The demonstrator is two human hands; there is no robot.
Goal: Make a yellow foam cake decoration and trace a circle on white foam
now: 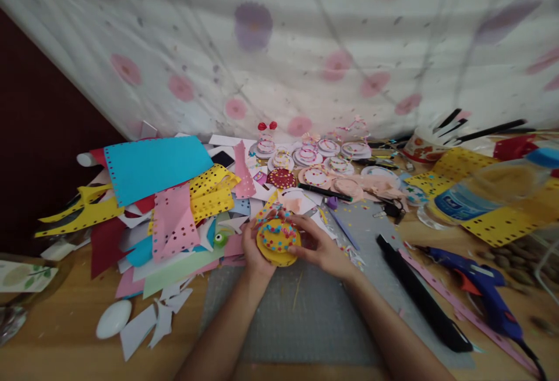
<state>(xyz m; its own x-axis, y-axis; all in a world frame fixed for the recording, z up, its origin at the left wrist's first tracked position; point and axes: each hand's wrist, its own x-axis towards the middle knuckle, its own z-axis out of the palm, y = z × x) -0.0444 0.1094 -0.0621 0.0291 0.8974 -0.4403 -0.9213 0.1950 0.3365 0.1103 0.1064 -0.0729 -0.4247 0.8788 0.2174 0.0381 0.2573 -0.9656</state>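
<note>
Wooden table (65, 334) with a grey mat (301, 323) at its middle. White sheer curtain (305, 37) with pink and purple flower print hangs across the back, daylight coming through. Dark maroon wall (39, 148) at left.

- A home craft corner, not a workshop: a wooden table (61, 334) stands against a flowered cloth (279, 49) hung at 12 o'clock.
- Punched foam sheets (152, 168) lie heaped at 10 o'clock.
- Finished round pieces (314, 157) sit in rows at 12 o'clock.
- A glue gun (484, 290) lies at 4 o'clock, a bottle (484, 194) at 2 o'clock.
- A grey mat (305, 311) covers the middle.
</note>
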